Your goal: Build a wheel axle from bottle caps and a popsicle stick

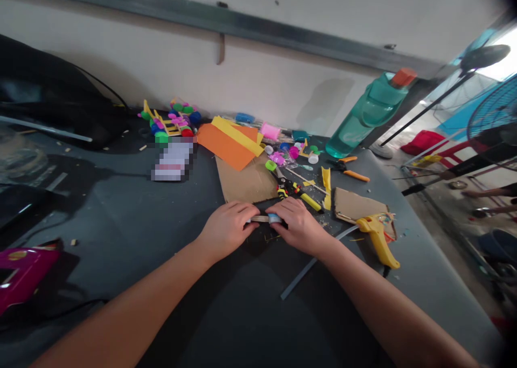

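Between my hands is a short piece of pale wooden sticks [260, 219] with a light blue and white piece [274, 217] at its right end. My left hand [228, 229] pinches the left end, where a bit of pale blue also shows. My right hand [299, 225] closes its fingers on the right end. Much of the piece is hidden by my fingers. Just beyond my hands lie a brown cardboard sheet [246, 182] and pliers with black and yellow handles [283, 187]. A yellow hot glue gun [379, 241] with a clear glue stick [299, 279] rests right of my right hand.
Orange paper [226, 144], colourful bottle caps [291, 151] and small toy-like assemblies [173, 119] sit along the wall. A green bottle [365, 115] stands at the back right, near orange-handled pliers [351, 168]. A magenta device [30, 271] lies left. The table's right edge drops to the floor.
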The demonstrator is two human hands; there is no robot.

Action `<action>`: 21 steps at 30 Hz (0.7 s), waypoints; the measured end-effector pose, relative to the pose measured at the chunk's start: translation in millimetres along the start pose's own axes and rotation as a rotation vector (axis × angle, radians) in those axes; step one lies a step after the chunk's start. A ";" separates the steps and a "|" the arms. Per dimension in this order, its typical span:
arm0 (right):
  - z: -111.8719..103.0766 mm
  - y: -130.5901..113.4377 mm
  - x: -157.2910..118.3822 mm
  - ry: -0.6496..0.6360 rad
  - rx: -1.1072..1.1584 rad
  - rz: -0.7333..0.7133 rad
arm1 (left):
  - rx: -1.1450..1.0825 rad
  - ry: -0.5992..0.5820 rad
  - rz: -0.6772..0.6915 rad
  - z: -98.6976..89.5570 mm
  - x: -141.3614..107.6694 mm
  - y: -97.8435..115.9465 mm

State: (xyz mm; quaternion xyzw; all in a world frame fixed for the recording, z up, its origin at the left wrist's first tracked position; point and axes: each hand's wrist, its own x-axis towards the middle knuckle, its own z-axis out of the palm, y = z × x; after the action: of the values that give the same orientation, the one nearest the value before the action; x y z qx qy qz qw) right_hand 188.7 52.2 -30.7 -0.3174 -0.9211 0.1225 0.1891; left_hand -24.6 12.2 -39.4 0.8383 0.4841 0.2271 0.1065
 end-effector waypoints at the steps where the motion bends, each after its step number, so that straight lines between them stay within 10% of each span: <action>1: 0.1 0.2 0.0 0.002 0.000 0.000 | 0.003 0.006 0.004 1.4 0.6 0.2; 21: 2.0 2.3 0.2 0.023 0.039 -0.011 | 0.003 0.080 -0.045 7.1 4.6 4.8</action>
State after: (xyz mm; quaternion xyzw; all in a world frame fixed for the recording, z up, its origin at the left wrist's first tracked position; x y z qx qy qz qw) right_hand 189.0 53.9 -33.2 -0.3102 -0.9179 0.1360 0.2066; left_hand -15.6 14.0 -42.4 0.8177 0.5069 0.2572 0.0908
